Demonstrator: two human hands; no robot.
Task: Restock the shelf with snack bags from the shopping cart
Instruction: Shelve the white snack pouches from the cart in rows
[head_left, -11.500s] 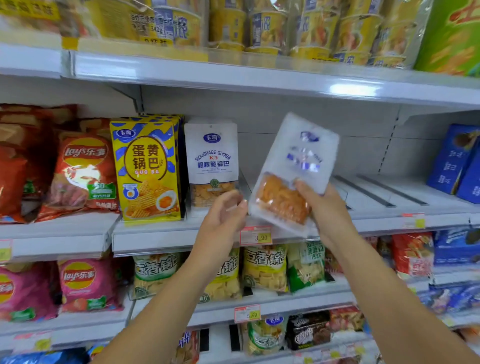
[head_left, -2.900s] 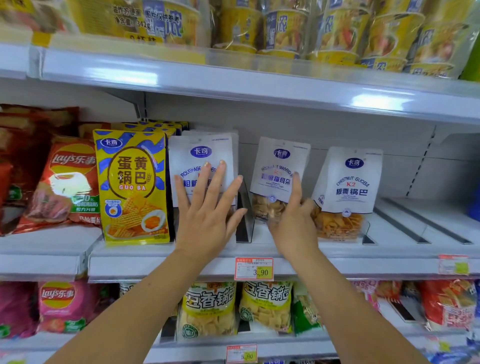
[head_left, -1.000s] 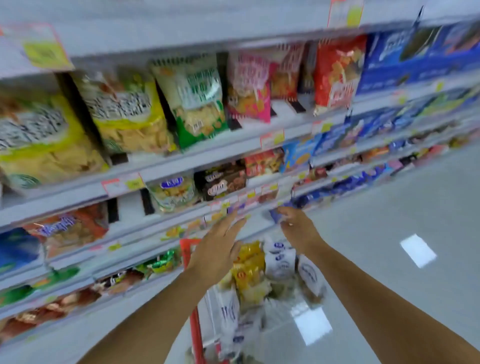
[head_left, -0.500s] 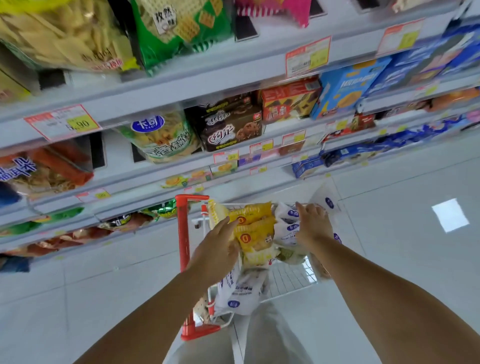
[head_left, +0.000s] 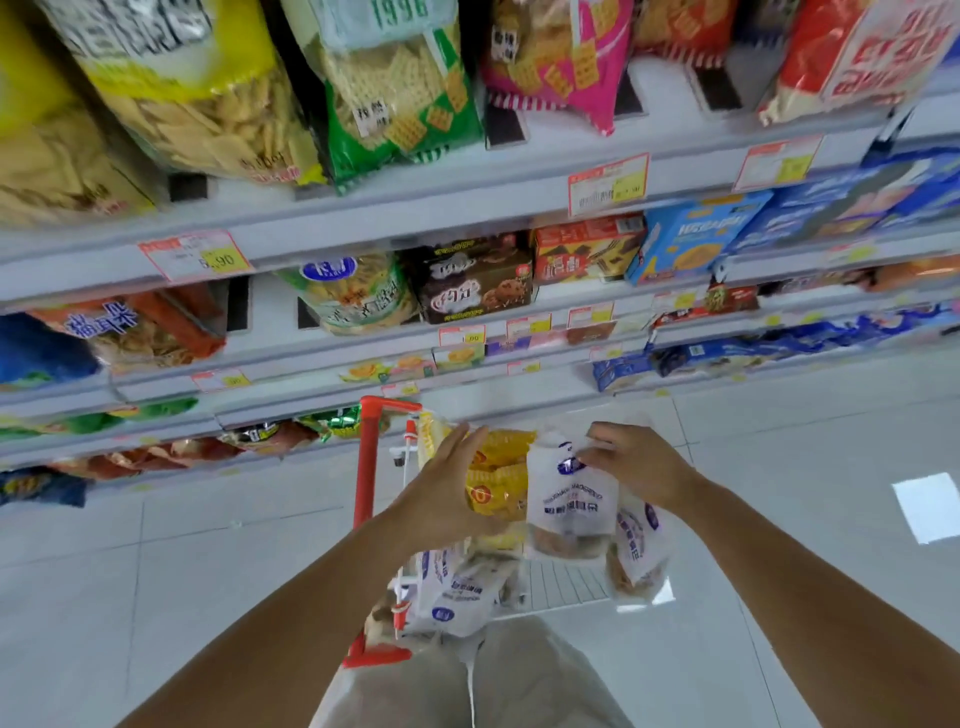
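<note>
The right hand (head_left: 641, 467) pinches the top of a white snack bag (head_left: 571, 512), upright over the red-framed shopping cart (head_left: 366, 467); the left hand (head_left: 447, 496), fingers straight, holding nothing, is over yellow snack bags (head_left: 501, 457) in the cart

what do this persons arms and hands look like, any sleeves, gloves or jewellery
The left forearm and right forearm are bare to the frame edge, with no sleeves in view. The left hand and right hand wear no gloves, and no watch, bracelet or ring shows. Light beige trousers show below.
</note>
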